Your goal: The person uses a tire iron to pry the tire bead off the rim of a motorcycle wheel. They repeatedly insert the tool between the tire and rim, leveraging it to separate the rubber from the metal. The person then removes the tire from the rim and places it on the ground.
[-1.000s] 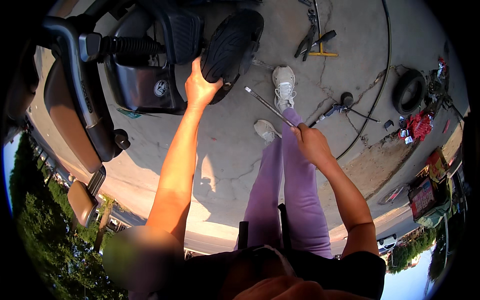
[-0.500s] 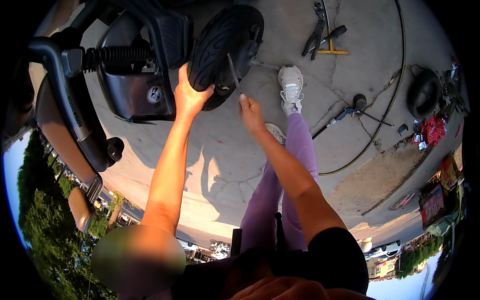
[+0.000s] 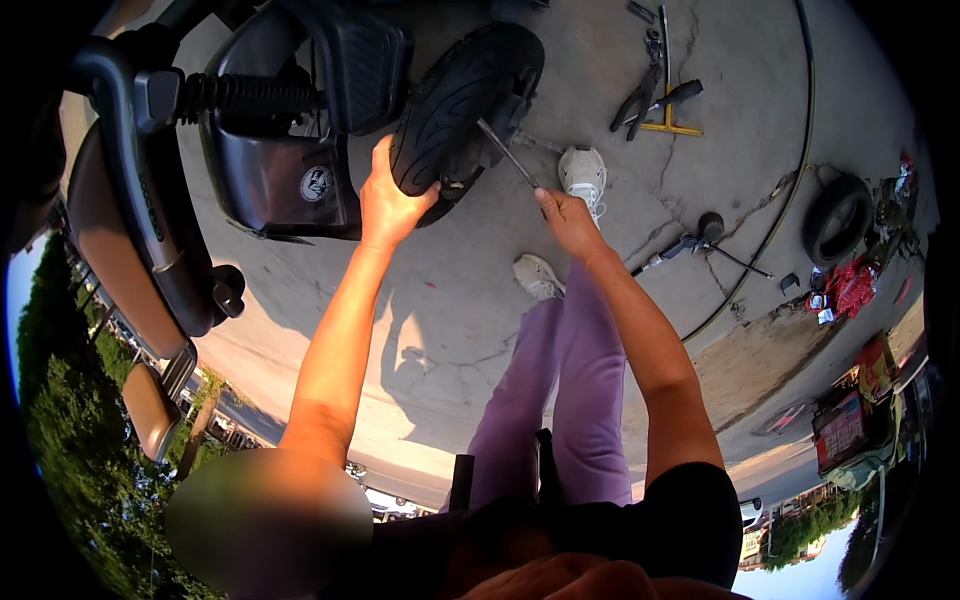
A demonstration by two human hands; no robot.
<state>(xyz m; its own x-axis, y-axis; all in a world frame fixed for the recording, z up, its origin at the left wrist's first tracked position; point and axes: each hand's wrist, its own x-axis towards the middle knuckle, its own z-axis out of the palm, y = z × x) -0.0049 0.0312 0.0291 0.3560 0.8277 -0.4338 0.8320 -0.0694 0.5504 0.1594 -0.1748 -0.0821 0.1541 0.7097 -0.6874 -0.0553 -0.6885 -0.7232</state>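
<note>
A black scooter tyre is mounted on its wheel, tilted, beside the dark scooter body. My left hand grips the tyre's near edge, thumb on the sidewall by the rim and fingers partly hidden against the tread. Closed around the near end of a slim metal tyre lever is my right hand. The lever slants away to the left, its far tip at the tyre's edge beside the rim; whether it sits under the bead cannot be made out.
Pliers and a yellow-barred T-handle tool lie on the concrete at the far right. An air gun, a hose, a loose tyre and red plastic scraps are farther right. My shoe stands close to the wheel.
My right hand has moved right, and the lever has swung from steep to a flatter slant. My left hand keeps its hold on the tyre. One foot shows more fully.
</note>
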